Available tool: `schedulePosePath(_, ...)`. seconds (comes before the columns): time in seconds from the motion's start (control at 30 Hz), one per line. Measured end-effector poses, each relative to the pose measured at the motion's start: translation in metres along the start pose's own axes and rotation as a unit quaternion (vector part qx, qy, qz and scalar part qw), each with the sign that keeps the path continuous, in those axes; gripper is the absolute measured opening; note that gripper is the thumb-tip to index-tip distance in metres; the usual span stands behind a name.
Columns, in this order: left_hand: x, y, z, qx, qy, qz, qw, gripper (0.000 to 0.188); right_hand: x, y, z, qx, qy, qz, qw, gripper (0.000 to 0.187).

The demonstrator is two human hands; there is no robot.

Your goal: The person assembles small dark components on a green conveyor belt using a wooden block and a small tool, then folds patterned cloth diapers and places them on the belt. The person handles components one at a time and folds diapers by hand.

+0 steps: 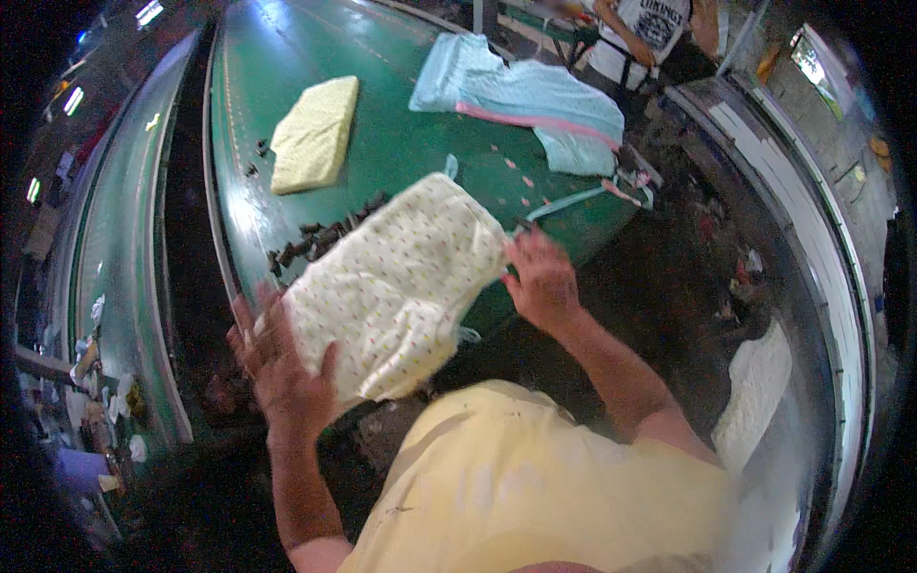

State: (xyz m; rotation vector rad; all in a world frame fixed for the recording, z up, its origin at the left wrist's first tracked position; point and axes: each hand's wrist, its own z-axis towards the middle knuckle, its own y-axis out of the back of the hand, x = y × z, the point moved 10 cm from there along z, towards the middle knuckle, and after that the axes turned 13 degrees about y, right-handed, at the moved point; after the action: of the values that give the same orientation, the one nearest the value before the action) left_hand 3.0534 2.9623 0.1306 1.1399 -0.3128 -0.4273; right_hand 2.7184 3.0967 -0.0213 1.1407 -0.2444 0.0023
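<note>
A stack or folded piece of white cloth (387, 286) with small coloured specks lies slanted over the near end of the green table, its lower part reaching past the edge toward my body. My left hand (287, 368) is at its left edge, fingers spread and slightly blurred. At the upper right corner is my right hand (543, 277), its fingertips touching the cloth edge and its thumb apart from them. Beyond it, a folded pale yellow cloth (315, 134) lies to the left, and light blue cloth (516, 91) with a pink band lies to the right.
Several dark small pieces (320, 234) sit in a heap along the white cloth's far left side. Cloth strips and scraps (573, 199) trail off the right edge of the green table (382, 143). A second green table (124, 239) runs along the left. Another person (640, 43) is at the far right.
</note>
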Motion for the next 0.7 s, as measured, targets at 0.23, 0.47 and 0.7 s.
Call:
schedulePosePath(0.23,-0.234,-0.024,-0.008,0.069,-0.222,-0.085,0.969,0.104,-0.032,0.096,-0.012,-0.147,0.041,-0.062,0.986,0.093)
schedulePosePath(0.47,-0.325,-0.039,-0.013,0.052,-0.289,-0.097,0.951,0.096,-0.106,0.095,-0.082,-0.104,-0.011,-0.102,0.989,0.093)
schedulePosePath(0.7,-0.385,-0.063,-0.020,0.158,-0.271,-0.094,0.945,0.104,-0.155,0.100,-0.124,-0.083,-0.013,-0.130,0.988,0.087)
